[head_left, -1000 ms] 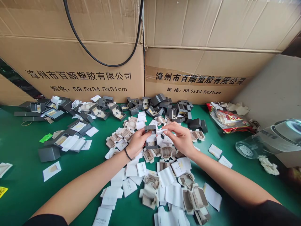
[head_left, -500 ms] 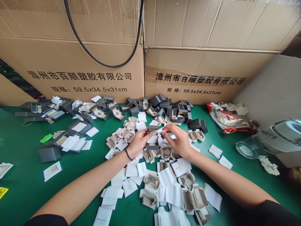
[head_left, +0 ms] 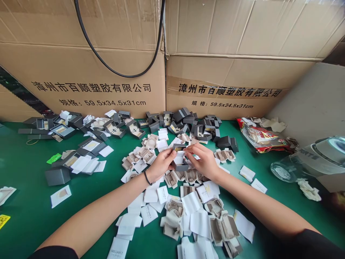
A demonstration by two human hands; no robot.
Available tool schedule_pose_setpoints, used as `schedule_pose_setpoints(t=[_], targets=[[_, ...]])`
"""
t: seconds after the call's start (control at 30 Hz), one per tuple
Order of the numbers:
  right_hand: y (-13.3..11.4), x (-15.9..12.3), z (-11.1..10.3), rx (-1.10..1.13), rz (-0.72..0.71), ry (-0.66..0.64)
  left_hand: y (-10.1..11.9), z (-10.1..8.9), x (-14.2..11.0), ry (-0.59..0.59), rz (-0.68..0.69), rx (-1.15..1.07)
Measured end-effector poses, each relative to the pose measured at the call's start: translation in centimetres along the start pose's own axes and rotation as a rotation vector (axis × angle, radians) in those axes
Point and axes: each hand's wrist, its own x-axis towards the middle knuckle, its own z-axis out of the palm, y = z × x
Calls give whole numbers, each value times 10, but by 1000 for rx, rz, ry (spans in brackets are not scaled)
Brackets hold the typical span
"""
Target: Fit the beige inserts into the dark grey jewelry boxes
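Near the table's middle, my left hand [head_left: 161,163] is closed round the left side of a small dark grey jewelry box [head_left: 181,167], which stands open. Inside the box lies a white insert [head_left: 179,157]. The fingers of my right hand [head_left: 204,160] pinch at the insert's right edge, against the box's right side, and partly hide it. Below both wrists spreads a heap of white cards [head_left: 199,223] and crumpled grey-beige paper inserts [head_left: 224,227], some cards printed BRILLIANCE.
Several dark grey boxes [head_left: 185,117] are piled along the back, with more boxes [head_left: 57,176] at the left. Behind stand cardboard cartons [head_left: 107,64], a black cable [head_left: 126,76] hanging before them. A red snack packet [head_left: 262,136] and a clear bottle [head_left: 293,167] lie at right.
My right hand has brought the white insert leftward and down into the open box. My left hand has shifted slightly right with the box, which is now tilted a little.
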Motion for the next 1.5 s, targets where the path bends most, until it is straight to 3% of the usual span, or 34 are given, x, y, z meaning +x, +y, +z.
schedule_pose_setpoints(t=[0.3, 0.53, 0.97, 1.5], targets=[[-6, -2, 1, 121, 77, 131, -3, 2, -1, 8, 14, 61], [-2, -3, 4, 92, 92, 1, 0, 4, -3, 25, 18, 46], [7, -11, 9, -189, -152, -14, -1, 2, -2, -7, 40, 73], [12, -14, 12, -285, -194, -158, 4, 5, -3, 20, 32, -90]])
